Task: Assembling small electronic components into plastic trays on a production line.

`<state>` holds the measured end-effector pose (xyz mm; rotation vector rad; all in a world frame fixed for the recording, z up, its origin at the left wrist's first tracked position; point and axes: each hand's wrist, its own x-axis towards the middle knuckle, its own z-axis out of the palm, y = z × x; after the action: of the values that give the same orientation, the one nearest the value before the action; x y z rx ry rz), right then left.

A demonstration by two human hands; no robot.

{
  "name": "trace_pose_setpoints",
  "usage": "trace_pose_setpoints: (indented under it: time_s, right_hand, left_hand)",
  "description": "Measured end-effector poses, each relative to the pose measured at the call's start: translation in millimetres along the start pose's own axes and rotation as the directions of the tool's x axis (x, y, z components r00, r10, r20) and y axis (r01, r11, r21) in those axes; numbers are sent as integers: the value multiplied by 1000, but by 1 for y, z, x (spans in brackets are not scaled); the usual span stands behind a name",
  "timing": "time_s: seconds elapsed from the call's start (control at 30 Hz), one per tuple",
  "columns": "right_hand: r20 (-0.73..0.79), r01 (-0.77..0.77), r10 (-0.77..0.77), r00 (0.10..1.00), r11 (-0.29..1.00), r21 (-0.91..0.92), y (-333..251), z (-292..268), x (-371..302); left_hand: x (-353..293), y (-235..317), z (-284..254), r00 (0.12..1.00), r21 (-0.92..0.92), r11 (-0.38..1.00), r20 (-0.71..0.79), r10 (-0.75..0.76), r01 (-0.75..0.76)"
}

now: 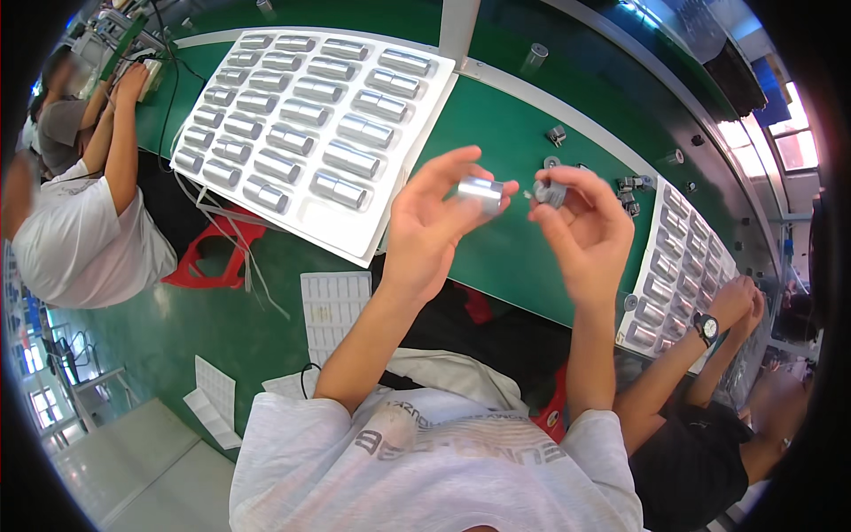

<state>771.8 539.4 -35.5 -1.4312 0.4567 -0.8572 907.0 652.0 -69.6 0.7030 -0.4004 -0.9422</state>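
Between the thumb and fingers of my left hand (424,226) is a shiny silver metal cylinder (480,194), slightly blurred. My right hand (592,232), close beside it, pinches a small grey cylindrical part (551,192) with a knobbly end. The two pieces are apart, held above the green tabletop (479,257). Just beyond my right fingers lie a few small dark metal parts (556,136). Left of my left hand, a white moulded tray (301,206) carries rows of silver cylinders, with one pocket at its near edge bare.
A second white tray of cylinders (658,288) is on the right, where a co-worker's hands (740,301) reach in. Another co-worker (89,222) sits at left by a red stool (213,253). A metal post (458,35) and rail border the table's far side. White trays (213,399) lie on the floor.
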Motion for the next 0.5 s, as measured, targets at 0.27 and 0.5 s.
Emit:
trace_pose_setpoints:
  time_s: [0.27, 0.5]
  right_hand:
    - [34, 92, -88, 996, 981, -169, 2, 4, -6]
    - [129, 229, -210, 969, 960, -160, 7, -3, -5]
  left_hand:
    - [-1, -17, -11, 898, 272, 859, 206, 389, -435]
    - [-3, -16, -9, 869, 356, 795, 260, 420, -491]
